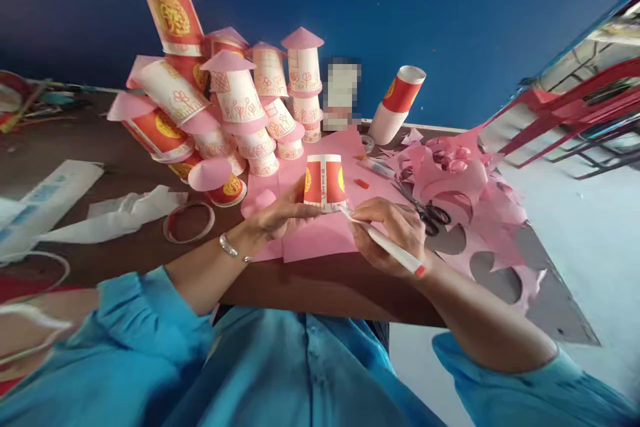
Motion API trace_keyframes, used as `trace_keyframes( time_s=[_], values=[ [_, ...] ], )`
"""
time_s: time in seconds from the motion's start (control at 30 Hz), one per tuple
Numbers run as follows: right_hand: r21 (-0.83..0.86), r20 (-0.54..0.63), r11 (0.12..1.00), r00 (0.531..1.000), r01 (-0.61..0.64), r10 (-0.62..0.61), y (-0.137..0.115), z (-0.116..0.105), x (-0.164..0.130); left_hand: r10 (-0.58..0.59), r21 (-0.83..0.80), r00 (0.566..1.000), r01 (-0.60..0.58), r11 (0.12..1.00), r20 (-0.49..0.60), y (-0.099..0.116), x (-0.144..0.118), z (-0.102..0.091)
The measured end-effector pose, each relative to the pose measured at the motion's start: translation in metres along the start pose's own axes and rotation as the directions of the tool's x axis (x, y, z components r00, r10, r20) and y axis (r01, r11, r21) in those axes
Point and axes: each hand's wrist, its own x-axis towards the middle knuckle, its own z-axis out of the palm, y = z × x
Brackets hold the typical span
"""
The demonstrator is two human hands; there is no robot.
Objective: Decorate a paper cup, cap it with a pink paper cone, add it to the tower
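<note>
Fingers of our left hand [283, 217] pinched the rim of an upturned paper cup [325, 181] on the pink paper [320, 240], while our right hand [395, 233] gripped a white pen [385, 245], its tip at the cup's base. With so light a cup, we judged a hard push could tip it or skid the pen off line. Beside us, roofed cups [235, 103] leaned in a stack a nudge might topple. Every cup stood mouth-down, so we could not see inside. Scissors [427, 210] lay nearby.
</note>
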Motion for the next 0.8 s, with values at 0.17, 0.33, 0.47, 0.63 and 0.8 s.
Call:
trace_keyframes(
  time_s=[0.17, 0.33, 0.47, 0.63, 0.8],
  values=[
    [0.009, 0.029, 1.0, 0.999, -0.023, 0.023, 0.0008, 0.0012, -0.0001, 0.003, -0.002, 1.0, -0.003, 1.0, -0.007, -0.0008, 0.0013, 0.0004],
    [0.022, 0.051, 0.999, 0.998, -0.027, 0.026, -0.0016, -0.0001, 0.002, -0.023, 0.008, 1.0, 0.023, 1.0, 0.005, 0.0, 0.0001, 0.0006],
    [0.032, 0.027, 0.999, 1.0, -0.017, 0.016, -0.0023, -0.0011, 0.0017, 0.003, 0.042, 1.0, -0.004, 0.999, 0.028, -0.0012, 0.0006, -0.0015],
    [0.049, 0.021, 0.999, 1.0, 0.004, -0.005, -0.0013, -0.0001, -0.0001, 0.018, 0.092, 0.999, -0.02, 0.996, 0.028, -0.0018, 0.0006, -0.0022],
    [0.084, 0.045, 0.996, 0.998, 0.041, -0.045, -0.0002, 0.0028, -0.0004, -0.018, 0.099, 0.999, 0.014, 0.995, 0.039, 0.003, 0.0002, 0.0036]
  ],
)
